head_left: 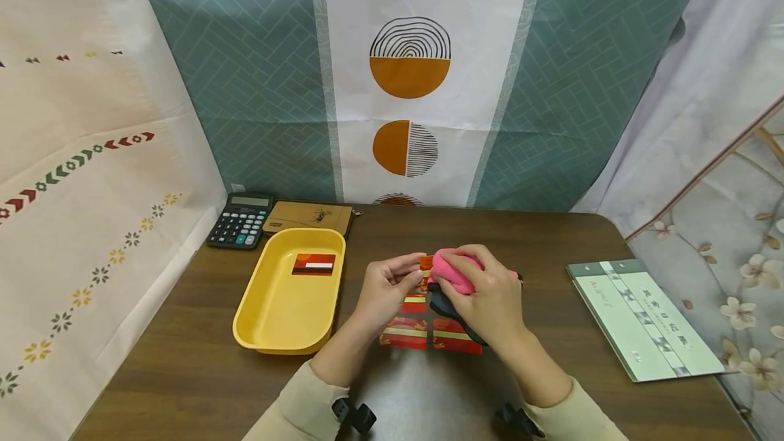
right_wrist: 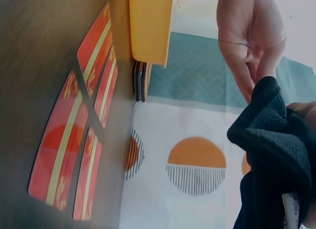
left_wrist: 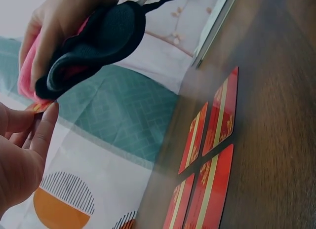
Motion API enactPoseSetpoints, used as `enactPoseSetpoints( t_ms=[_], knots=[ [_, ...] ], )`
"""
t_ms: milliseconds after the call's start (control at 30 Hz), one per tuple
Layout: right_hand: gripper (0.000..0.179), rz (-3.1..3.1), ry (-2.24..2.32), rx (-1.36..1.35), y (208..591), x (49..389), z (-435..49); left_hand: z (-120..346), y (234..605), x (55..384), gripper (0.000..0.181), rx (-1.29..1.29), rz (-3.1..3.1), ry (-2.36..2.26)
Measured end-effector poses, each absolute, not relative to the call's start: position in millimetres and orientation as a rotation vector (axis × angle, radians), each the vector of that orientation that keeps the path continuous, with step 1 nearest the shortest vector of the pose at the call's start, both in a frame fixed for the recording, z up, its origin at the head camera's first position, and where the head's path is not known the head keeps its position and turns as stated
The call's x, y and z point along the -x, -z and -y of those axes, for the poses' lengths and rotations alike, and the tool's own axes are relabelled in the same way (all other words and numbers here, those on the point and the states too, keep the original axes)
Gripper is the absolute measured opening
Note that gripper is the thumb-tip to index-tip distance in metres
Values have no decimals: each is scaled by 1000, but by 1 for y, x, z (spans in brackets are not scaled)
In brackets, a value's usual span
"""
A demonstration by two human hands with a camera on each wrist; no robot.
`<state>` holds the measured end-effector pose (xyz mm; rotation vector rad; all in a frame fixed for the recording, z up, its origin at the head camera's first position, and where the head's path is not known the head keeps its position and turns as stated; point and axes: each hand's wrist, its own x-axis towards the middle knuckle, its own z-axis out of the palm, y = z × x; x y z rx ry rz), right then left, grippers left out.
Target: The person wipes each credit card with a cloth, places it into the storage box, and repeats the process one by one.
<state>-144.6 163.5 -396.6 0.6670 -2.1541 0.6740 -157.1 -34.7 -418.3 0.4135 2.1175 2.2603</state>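
My left hand [head_left: 384, 291] pinches a small red and gold card [head_left: 425, 272] by its edge, raised above the table. Bunched in my right hand [head_left: 499, 301] is a pink and black cloth [head_left: 453, 271], which touches the card and hides part of it. The left wrist view shows the cloth's dark side [left_wrist: 106, 44] folded over near the left fingertips. Below both hands, several red cards with gold stripes [head_left: 403, 339] lie in neat rows on the brown table. They appear flat and slightly apart in the right wrist view, one of them a large card [right_wrist: 59, 145].
To the left stands a yellow tray [head_left: 284, 312] with a red card [head_left: 314, 264] inside. Behind it are a black calculator [head_left: 241, 221] and a brown notebook [head_left: 309, 215]. A pale green book [head_left: 649, 325] lies at the right edge of the table. Patterned cloth hangs behind.
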Motion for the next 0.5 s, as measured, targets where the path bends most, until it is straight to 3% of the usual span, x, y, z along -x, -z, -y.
enactPoseSetpoints(
  t_ms=[500],
  knots=[
    [38,2100,-689,-534,402,148,-159,25,416,155,28,-513,-2213,-2174]
  ],
)
